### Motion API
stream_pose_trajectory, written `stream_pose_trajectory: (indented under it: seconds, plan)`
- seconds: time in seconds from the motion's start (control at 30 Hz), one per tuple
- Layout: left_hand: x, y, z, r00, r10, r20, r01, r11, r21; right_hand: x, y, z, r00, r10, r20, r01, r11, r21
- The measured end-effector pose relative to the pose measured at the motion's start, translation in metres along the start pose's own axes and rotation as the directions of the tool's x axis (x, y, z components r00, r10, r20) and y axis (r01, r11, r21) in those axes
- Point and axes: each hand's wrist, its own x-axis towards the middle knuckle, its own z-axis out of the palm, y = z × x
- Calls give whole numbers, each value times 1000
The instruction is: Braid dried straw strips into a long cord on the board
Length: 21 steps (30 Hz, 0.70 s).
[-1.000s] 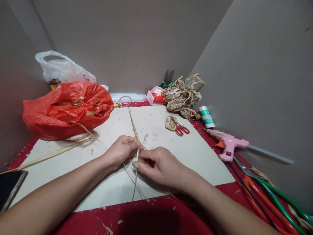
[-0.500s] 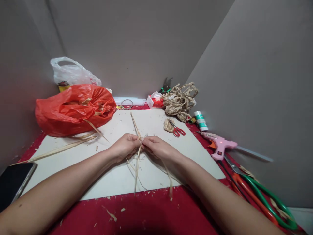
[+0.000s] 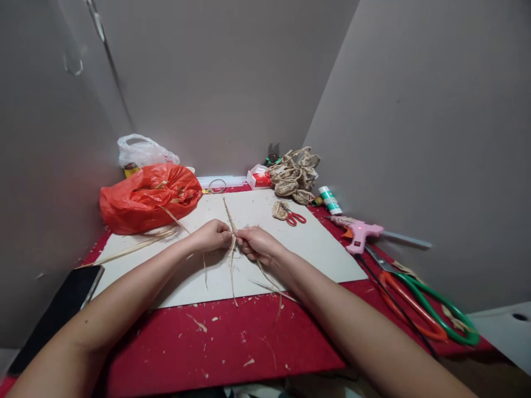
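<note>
A thin braid of pale straw-like fibre (image 3: 228, 211) runs away from me over the white board (image 3: 327, 260). At its near end my left hand (image 3: 213, 235) pinches a fibre strand, with a loose tail hanging below it. Just to the right, my right hand (image 3: 258, 243) has thumb and fingers closed on the strands where the braid ends, and more tails trail out under the palm. Between the hands a loose strand (image 3: 233, 276) hangs toward me. The exact grip of the fingertips is partly hidden.
On the left are a red plastic bag (image 3: 145, 204) of fibre, loose strips (image 3: 136, 246) and a black phone (image 3: 58, 315). To the right lie small red scissors (image 3: 295, 217), coiled rope (image 3: 292, 174), a pink glue gun (image 3: 360, 232) and large shears (image 3: 423, 298). Fibre scraps dot the red cloth (image 3: 232, 354).
My hands have moved slightly apart, the left one drawing a strand out to the left. The view has shifted, showing more of the near table edge.
</note>
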Motion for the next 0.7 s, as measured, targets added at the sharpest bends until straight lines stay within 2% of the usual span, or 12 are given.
stream_pose_trajectory:
  seconds: [0.1,0.17,0.3,0.4,0.47,0.57,0.6,0.63,0.7]
  plan:
    - [-6,10,-1,997,19,-76,-2,976,216,-1,1,2,999,-35,-29,36,999,22]
    - [-10,15,6,994,35,-106,1,946,323,-3,1,3,999,-47,-24,48,998,40]
    - [-22,25,33,984,52,-172,46,854,519,-5,1,4,999,-37,26,35,996,78]
    - [-40,33,52,987,6,-158,91,798,596,-4,1,1,997,-2,77,-6,995,102]
    - [-56,37,58,996,20,-90,39,791,610,-3,0,-2,993,29,111,-42,992,116]
    - [-78,40,51,995,84,45,-95,848,521,-3,-3,-8,987,58,149,-80,987,142]
    - [-81,39,46,994,104,31,-106,878,467,-3,-5,-9,985,64,162,-89,985,151]
    - [-81,38,39,993,117,-31,-94,906,412,-4,-6,-11,982,68,178,-97,983,159]
    - [-73,33,27,958,113,-263,-32,955,294,-5,-9,-13,973,76,218,-114,979,167]
